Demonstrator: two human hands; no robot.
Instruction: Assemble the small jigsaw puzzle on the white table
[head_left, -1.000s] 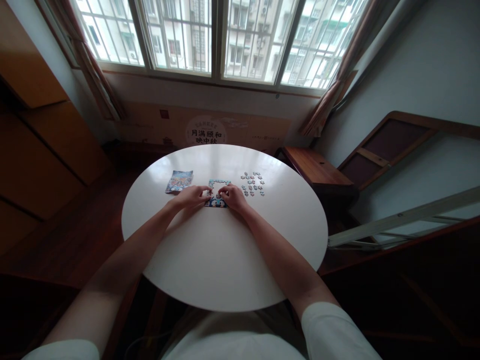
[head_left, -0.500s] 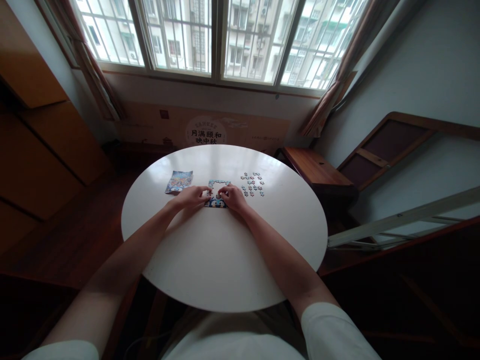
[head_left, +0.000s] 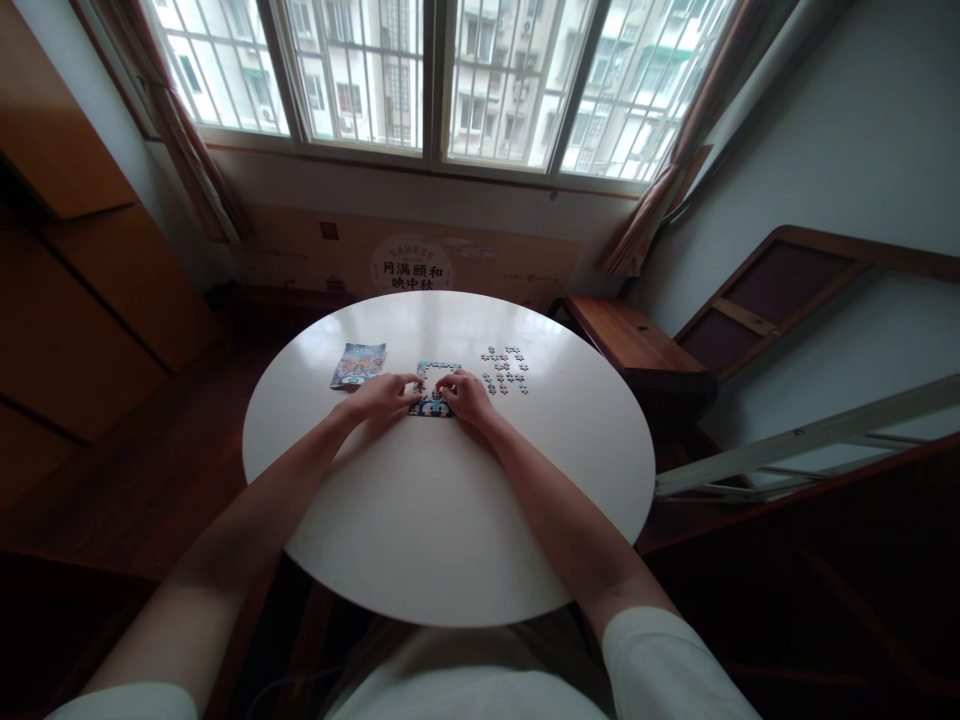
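A small, partly assembled jigsaw puzzle (head_left: 432, 409) lies flat on the white table, with its border pieces joined around a pale gap in the middle. Curled at its left edge, my left hand (head_left: 386, 393) has thumb and fingertips against the border. My right hand (head_left: 469, 395) is over the puzzle's right side, thumb and forefinger pinched on a small puzzle piece (head_left: 437, 394) at the inner lower part. The right hand covers much of the right border. Loose puzzle pieces (head_left: 501, 367) are spread out to the right of that hand.
A colourful printed packet (head_left: 359, 366) lies left of the puzzle, beyond my left forearm. The round white table (head_left: 435, 520) has a wooden bench (head_left: 634, 335) at its far right. Behind it is a printed cardboard panel (head_left: 480, 255) under the barred window.
Almost nothing differs. Both hands keep their places at the puzzle, and the view has tilted very slightly.
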